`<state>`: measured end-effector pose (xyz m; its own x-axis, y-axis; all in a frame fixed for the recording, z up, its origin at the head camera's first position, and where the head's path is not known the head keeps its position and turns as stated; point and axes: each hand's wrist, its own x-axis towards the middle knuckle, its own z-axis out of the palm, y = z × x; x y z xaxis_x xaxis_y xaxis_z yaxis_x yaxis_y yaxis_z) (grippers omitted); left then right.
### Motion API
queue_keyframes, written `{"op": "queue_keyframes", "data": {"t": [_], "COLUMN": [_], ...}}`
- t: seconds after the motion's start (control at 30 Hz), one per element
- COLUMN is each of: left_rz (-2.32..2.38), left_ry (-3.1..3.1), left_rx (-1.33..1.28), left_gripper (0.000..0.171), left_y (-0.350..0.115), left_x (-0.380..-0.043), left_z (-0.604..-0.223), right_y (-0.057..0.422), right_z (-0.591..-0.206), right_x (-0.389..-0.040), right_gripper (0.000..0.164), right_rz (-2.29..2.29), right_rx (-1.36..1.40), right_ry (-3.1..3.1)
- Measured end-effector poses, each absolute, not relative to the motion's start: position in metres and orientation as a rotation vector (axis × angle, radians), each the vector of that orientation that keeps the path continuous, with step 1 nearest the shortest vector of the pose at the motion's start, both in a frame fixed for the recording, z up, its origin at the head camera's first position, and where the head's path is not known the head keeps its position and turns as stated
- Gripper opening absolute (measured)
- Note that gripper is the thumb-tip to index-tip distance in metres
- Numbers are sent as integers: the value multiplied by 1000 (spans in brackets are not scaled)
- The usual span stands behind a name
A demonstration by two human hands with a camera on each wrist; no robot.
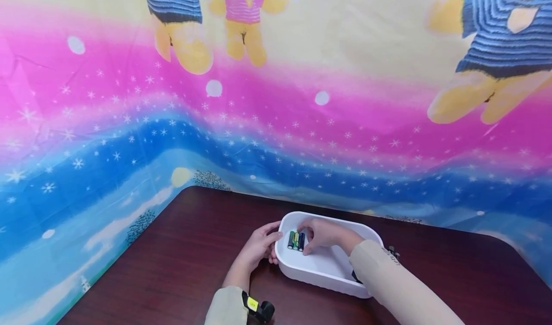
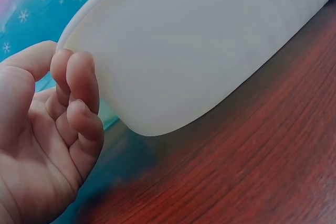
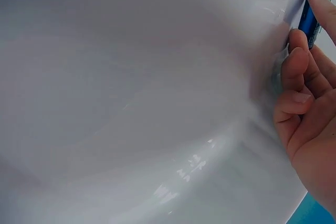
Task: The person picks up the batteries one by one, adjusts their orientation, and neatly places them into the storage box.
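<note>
A white oblong plastic box [image 1: 321,274] with rounded corners stands on the table. At its left end my left hand [image 1: 260,242] grips the rim, thumb on top and fingers curled against the outer wall. Several small cylindrical batteries [image 1: 295,240], green and dark, lie side by side inside the box at that same end. My right hand [image 1: 322,234] reaches into the box and pinches the rightmost one, a dark blue battery [image 3: 308,20], between thumb and finger at its two ends. In the left wrist view the outer wall of the box [image 2: 173,61] fills much of the picture.
The dark red-brown wooden table [image 1: 181,262] extends around the box. Behind it hangs a patterned cloth [image 1: 267,119] with bears and snowflakes. A black camera [image 1: 264,310] is strapped to the left wrist. Part of a dark object [image 1: 355,276] shows beside the right sleeve.
</note>
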<state>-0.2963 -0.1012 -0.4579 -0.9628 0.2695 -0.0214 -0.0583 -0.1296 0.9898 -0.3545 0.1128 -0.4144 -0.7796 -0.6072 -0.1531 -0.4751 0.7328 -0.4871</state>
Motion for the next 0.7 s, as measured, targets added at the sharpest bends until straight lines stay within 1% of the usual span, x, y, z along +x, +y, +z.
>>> {"op": "queue_keyframes", "data": {"t": [0.17, 0.23, 0.33, 0.43, 0.5, 0.6, 0.7], "left_rz": [2200, 2197, 2193, 2199, 2196, 2186, 2182], "left_ry": [1910, 1916, 1916, 1925, 1926, 1922, 1919], "left_rx": [243, 243, 243, 256, 257, 255, 259], "left_gripper": [50, 50, 49, 49, 49, 49, 50], "left_y": [-102, -103, -105, -105, -105, -104, -104], "left_x": [-296, -296, -297, -299, -300, -299, -298], "left_z": [-459, -459, -459, -458, -457, -458, -459], "right_y": [118, 123, 139, 169, 195, 240, 282], "right_z": [-398, -382, -353, -327, -318, -320, -334], "right_x": [-353, -350, -345, -340, -335, -325, -310], "right_gripper": [61, 60, 54, 49, 47, 46, 45], "right_rz": [-579, -594, -652, -745, -783, -822, -847], "right_rx": [-731, -686, -678, -690, -672, -625, -566], "right_ry": [2571, 2537, 2525, 2553, 2581, 2615, 2627]}}
